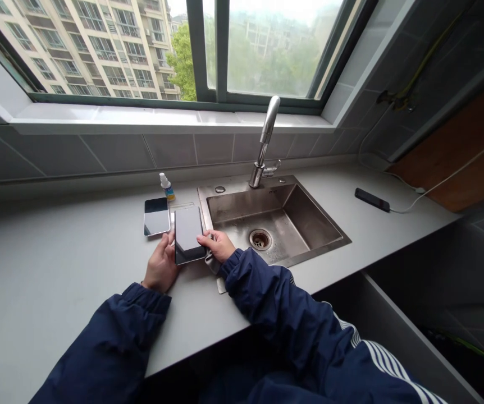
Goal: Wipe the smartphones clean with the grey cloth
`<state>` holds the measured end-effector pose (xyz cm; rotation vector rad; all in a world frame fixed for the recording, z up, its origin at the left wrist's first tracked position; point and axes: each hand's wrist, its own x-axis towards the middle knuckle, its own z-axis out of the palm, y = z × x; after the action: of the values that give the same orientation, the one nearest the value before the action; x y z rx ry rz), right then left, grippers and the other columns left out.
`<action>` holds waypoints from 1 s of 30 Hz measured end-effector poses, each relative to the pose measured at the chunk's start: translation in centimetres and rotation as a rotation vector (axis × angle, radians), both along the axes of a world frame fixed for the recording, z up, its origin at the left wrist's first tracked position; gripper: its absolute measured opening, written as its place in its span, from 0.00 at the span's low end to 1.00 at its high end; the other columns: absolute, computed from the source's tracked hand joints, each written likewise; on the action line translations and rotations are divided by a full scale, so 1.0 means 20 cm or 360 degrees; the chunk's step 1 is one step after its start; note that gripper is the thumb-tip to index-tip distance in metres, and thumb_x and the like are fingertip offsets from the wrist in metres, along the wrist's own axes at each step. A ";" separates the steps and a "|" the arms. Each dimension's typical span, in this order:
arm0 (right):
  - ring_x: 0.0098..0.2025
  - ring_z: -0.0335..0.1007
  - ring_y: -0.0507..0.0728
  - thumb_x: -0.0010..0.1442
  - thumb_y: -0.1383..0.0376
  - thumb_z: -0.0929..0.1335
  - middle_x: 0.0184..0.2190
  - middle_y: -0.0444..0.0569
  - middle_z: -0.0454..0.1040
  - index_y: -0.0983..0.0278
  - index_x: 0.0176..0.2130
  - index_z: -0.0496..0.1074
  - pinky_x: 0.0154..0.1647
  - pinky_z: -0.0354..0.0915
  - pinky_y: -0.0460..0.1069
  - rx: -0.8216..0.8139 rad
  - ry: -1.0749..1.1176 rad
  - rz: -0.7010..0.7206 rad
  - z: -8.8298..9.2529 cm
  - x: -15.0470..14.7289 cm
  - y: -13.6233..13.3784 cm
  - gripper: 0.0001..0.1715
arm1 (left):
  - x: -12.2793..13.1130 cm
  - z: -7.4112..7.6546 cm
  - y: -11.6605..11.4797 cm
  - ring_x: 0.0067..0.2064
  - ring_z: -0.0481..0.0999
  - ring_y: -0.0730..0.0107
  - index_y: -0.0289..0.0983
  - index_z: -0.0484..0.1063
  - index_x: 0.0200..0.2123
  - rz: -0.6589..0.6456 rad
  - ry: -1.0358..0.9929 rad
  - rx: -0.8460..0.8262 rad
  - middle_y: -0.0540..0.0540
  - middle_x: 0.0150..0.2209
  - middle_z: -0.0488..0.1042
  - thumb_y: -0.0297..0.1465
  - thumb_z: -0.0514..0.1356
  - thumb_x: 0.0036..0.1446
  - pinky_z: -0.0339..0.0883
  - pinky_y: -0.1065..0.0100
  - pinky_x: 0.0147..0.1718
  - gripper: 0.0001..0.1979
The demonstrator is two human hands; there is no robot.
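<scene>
A dark phone (187, 233) lies flat on the grey countertop (56, 264), just left of the sink. My left hand (160, 267) grips its left edge with curled fingers. My right hand (218, 246) rests on its right edge, fingers bent, with a grey cloth (213, 262) partly hidden under the hand. A second device with a reflective screen (156, 216) sits a little to the left and further back. Behind it stands a small spray bottle (167, 187) with a white cap.
A steel sink (305, 219) with a drain and a chrome tap (265, 143) lies to the right. Further right a black phone (371, 200) is plugged into a white cable. A window and tiled wall run along the back. The counter's front edge drops off by my right sleeve.
</scene>
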<state>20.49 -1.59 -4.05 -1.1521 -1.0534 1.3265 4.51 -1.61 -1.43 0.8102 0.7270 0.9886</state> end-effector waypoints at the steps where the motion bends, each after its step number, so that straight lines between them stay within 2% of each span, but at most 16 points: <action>1: 0.23 0.61 0.49 0.45 0.42 0.74 0.21 0.39 0.67 0.62 0.28 0.65 0.26 0.60 0.44 0.0002 0.0004 0.0016 0.00 -0.01 0.00 0.29 | -0.01 0.01 0.00 0.53 0.77 0.52 0.40 0.63 0.64 -0.0029 -0.0044 -0.0027 0.39 0.53 0.76 0.51 0.47 0.65 0.75 0.52 0.49 0.31; 6: 0.22 0.57 0.47 0.47 0.46 0.74 0.20 0.38 0.64 0.63 0.25 0.67 0.26 0.56 0.44 0.0064 -0.0020 0.0099 0.00 -0.05 -0.05 0.25 | -0.02 0.01 0.01 0.54 0.76 0.48 0.37 0.67 0.60 -0.0058 -0.0121 -0.0077 0.37 0.51 0.78 0.53 0.44 0.65 0.73 0.46 0.52 0.34; 11: 0.20 0.52 0.47 0.48 0.49 0.75 0.18 0.37 0.62 0.63 0.26 0.69 0.23 0.51 0.44 0.0116 -0.0076 0.0127 0.02 -0.07 -0.08 0.22 | -0.02 0.04 0.00 0.59 0.72 0.47 0.31 0.63 0.64 -0.0038 -0.0270 -0.0225 0.33 0.55 0.74 0.49 0.42 0.68 0.67 0.44 0.57 0.34; 15: 0.20 0.54 0.48 0.48 0.49 0.75 0.18 0.37 0.63 0.63 0.25 0.70 0.23 0.53 0.44 0.0120 -0.0084 0.0113 0.02 -0.07 -0.06 0.21 | -0.02 0.05 0.01 0.60 0.71 0.48 0.32 0.60 0.66 -0.0059 -0.0401 -0.0356 0.33 0.57 0.73 0.46 0.43 0.68 0.64 0.43 0.59 0.31; 19: 0.23 0.61 0.50 0.48 0.51 0.75 0.19 0.40 0.68 0.64 0.25 0.74 0.26 0.61 0.46 0.0090 -0.0052 0.0080 0.02 -0.05 -0.04 0.19 | -0.03 0.02 0.03 0.60 0.71 0.49 0.32 0.58 0.67 -0.0047 -0.0456 -0.0409 0.32 0.57 0.72 0.44 0.43 0.69 0.63 0.43 0.59 0.31; 22: 0.26 0.67 0.52 0.48 0.53 0.75 0.22 0.44 0.73 0.65 0.26 0.76 0.28 0.66 0.47 0.0059 0.0002 -0.0097 0.01 0.01 0.00 0.17 | -0.05 -0.01 0.04 0.58 0.73 0.47 0.33 0.58 0.67 -0.0068 -0.0490 -0.0432 0.31 0.58 0.71 0.46 0.43 0.68 0.64 0.41 0.57 0.32; 24: 0.30 0.71 0.54 0.52 0.53 0.72 0.27 0.48 0.76 0.66 0.32 0.76 0.31 0.68 0.48 0.0046 0.0062 -0.0340 0.00 0.05 0.04 0.17 | -0.06 -0.01 0.04 0.56 0.74 0.45 0.34 0.57 0.67 -0.0094 -0.0492 -0.0446 0.31 0.59 0.71 0.49 0.44 0.67 0.66 0.40 0.54 0.34; 27: 0.34 0.75 0.56 0.53 0.53 0.70 0.35 0.51 0.78 0.65 0.44 0.74 0.30 0.71 0.49 0.0013 0.0157 -0.0642 -0.03 0.12 0.08 0.23 | -0.06 0.01 0.03 0.51 0.78 0.44 0.33 0.56 0.68 -0.0144 -0.0445 -0.0457 0.30 0.58 0.71 0.51 0.45 0.64 0.71 0.42 0.49 0.37; 30: 0.38 0.78 0.59 0.50 0.56 0.72 0.41 0.53 0.79 0.65 0.51 0.71 0.33 0.74 0.53 0.0055 0.0214 -0.0769 -0.04 0.14 0.10 0.30 | -0.05 0.03 0.01 0.45 0.80 0.46 0.31 0.56 0.67 -0.0217 -0.0363 -0.0432 0.28 0.57 0.71 0.50 0.46 0.63 0.74 0.45 0.43 0.37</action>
<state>23.38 0.41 -4.93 -1.1811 -0.6425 0.9820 3.46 -1.36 -0.79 0.4942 0.5850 0.8221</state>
